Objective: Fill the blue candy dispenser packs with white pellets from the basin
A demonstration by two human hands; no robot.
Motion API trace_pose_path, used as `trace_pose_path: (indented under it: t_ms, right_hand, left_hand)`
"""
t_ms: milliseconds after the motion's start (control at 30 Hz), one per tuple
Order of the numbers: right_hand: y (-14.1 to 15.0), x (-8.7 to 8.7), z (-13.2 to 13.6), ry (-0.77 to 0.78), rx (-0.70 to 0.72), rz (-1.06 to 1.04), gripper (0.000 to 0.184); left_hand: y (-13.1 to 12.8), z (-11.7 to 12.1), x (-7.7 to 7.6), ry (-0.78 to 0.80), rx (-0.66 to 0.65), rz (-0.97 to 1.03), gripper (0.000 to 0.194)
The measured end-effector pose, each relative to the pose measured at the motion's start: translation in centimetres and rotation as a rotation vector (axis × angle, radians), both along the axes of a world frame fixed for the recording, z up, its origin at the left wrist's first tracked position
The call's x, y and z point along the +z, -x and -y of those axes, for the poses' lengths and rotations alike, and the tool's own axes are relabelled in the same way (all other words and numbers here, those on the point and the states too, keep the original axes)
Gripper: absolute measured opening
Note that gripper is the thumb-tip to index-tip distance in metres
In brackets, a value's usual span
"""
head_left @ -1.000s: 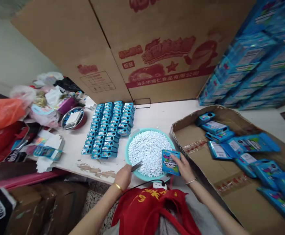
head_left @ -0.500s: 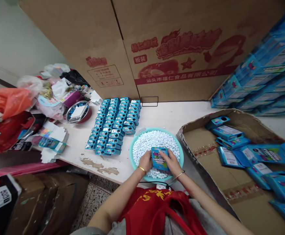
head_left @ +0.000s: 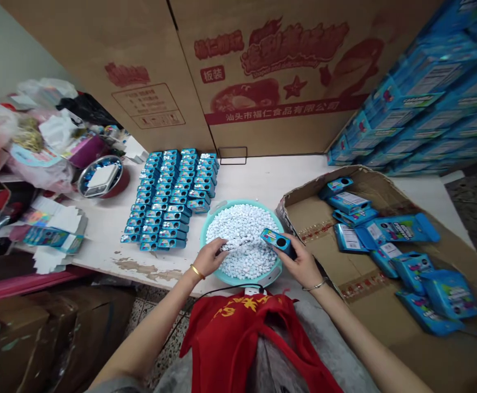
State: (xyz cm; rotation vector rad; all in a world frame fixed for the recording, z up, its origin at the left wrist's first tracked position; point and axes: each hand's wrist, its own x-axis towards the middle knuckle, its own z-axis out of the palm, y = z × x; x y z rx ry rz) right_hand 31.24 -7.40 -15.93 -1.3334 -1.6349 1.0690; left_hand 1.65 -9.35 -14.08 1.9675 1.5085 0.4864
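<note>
A small blue candy box (head_left: 276,239) is in my right hand (head_left: 304,266), its top with a round dark hole facing up. It hangs above the right side of a round turquoise basin (head_left: 203,232) full of small white candies (head_left: 246,262). My left hand (head_left: 210,256) is at the basin's left side, fingertips at the candies, thumb and forefinger apart. Whether any candies lie under those fingers is hidden. Left of the basin, similar blue boxes (head_left: 162,199) stand in rows, with round holes on top; white candies show at some of them.
A shallow cardboard tray (head_left: 332,267) with loose blue boxes lies on the right. Stacked blue packs (head_left: 410,109) rise behind it. A large brown carton (head_left: 271,131) backs the table. At left are a metal bowl (head_left: 121,183) holding a white scale, paper pieces and plastic bags.
Both hands held the box upright before. My left hand has let go and moved left to the candies; my right hand has turned the box hole-up. The view has shifted right.
</note>
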Motion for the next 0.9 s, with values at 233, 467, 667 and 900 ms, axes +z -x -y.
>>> trace_pose_path:
  t_ms: [233,467,667,900]
  right_hand:
    - [1.5,0.2,-1.0,-0.198,0.118,0.202,0.041]
    - [3.2,0.6,-1.5,-0.299,0.227,0.345,0.049]
    - [3.4,1.0,-1.7,-0.329,0.228,0.339,0.053]
    - [3.0,0.5,-1.2,-0.323,0.18,0.254,0.047]
  left_hand:
    - [-0.6,-2.2,6.9,0.006,-0.194,-0.117,0.027]
    - [-2.4,-5.0,9.5,-0.108,-0.397,-0.387,0.024]
    - [-6.9,-5.6,13.9,-0.059,-0.449,-0.693,0.021]
    - [-6.6,-4.4,15.8,0.02,-0.395,-0.789,0.018]
